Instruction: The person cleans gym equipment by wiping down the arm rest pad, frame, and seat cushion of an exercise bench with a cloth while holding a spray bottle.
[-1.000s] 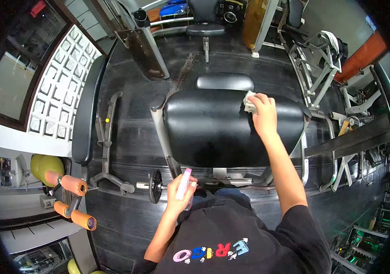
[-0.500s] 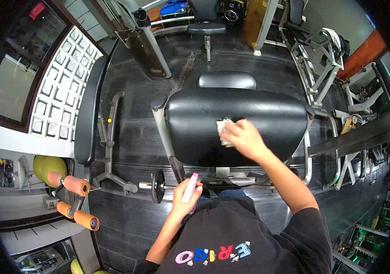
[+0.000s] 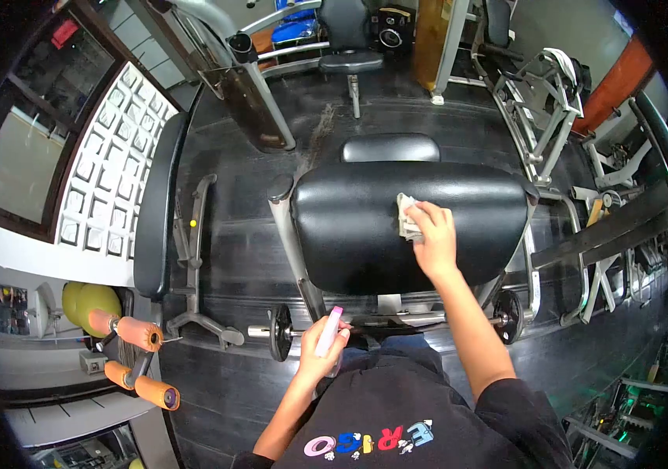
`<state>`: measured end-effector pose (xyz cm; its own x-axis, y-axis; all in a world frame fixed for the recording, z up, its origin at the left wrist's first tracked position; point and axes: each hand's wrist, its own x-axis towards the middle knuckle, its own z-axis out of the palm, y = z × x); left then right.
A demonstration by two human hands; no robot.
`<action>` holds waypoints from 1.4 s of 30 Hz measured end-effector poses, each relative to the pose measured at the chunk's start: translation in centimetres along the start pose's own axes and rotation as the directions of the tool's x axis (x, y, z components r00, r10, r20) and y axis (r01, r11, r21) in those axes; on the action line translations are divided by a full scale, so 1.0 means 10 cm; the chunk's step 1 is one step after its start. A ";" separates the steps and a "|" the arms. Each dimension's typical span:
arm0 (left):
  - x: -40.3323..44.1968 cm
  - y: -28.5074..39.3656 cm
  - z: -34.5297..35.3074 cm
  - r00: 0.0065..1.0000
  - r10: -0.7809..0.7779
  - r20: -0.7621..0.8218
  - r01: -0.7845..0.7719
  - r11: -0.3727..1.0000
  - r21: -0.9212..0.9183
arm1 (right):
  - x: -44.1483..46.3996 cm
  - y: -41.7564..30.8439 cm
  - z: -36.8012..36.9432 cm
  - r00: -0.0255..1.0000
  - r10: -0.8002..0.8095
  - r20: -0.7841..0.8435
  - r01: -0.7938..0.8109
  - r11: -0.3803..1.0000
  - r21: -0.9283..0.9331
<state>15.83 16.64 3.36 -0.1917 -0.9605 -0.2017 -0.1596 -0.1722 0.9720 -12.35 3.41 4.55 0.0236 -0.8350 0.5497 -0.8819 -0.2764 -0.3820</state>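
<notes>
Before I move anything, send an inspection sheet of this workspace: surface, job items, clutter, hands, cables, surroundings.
Surface: black pad, glossy with reflections; wetness can't be told
Job items: folded cloth on pad; pink-topped item off pad
Clutter: barbell at pad's near side
Hands: right hand pinches cloth; left hand grips pink-topped item
Cables: nothing seen for certain
Surroundings: long bench and orange foam rollers left; dark floor

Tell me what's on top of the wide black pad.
The right hand holds a pale cloth on the wide black pad. I see nothing else on it. The patch beneath the cloth and hand is covered, so its surface cannot be seen.
</notes>
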 end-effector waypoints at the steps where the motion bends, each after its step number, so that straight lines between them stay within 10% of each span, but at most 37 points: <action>1: 0.01 0.00 -0.01 1.000 0.004 0.005 -0.004 1.000 0.006 | -0.06 -0.12 0.04 0.998 -0.004 0.060 0.004 1.000 -0.009; 7: 0.04 0.02 -0.10 0.998 0.054 -0.019 -0.054 0.998 -0.033 | -0.38 0.06 0.11 0.979 -0.158 0.126 0.155 0.987 0.035; 10: 0.04 0.09 -0.16 1.000 0.005 -0.003 -0.005 0.999 -0.041 | -0.02 0.29 -0.17 0.966 0.181 -0.186 -0.190 0.981 -0.032; 18: 0.20 0.00 -0.18 0.991 0.082 0.106 -0.078 0.996 -0.041 | -0.11 0.29 -0.23 0.997 0.058 -0.058 -0.063 0.995 -0.083; 22: 0.24 0.00 -0.14 0.978 0.142 0.152 -0.139 0.990 -0.035 | -0.03 0.39 -0.23 0.926 0.307 -0.219 -0.336 0.935 -0.111; 28: 0.31 -0.06 -0.11 0.973 0.114 0.202 -0.110 0.993 -0.032 | -0.46 -0.16 0.16 0.985 0.049 0.163 -0.057 0.997 0.047; 34: 0.28 -0.01 -0.10 0.978 0.107 0.177 -0.102 0.994 -0.037 | -0.02 0.27 -0.16 0.910 0.326 -0.258 -0.351 0.934 -0.059; 42: 0.36 0.01 -0.05 0.974 0.146 0.174 -0.141 0.989 -0.037 | -0.54 -0.15 0.15 0.979 0.087 0.182 -0.105 0.990 0.093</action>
<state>15.64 13.06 2.83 -0.3787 -0.9224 -0.0756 -0.0946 -0.0427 0.9946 -10.48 7.64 1.00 0.0321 -0.9286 0.3696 -0.8317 -0.2299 -0.5053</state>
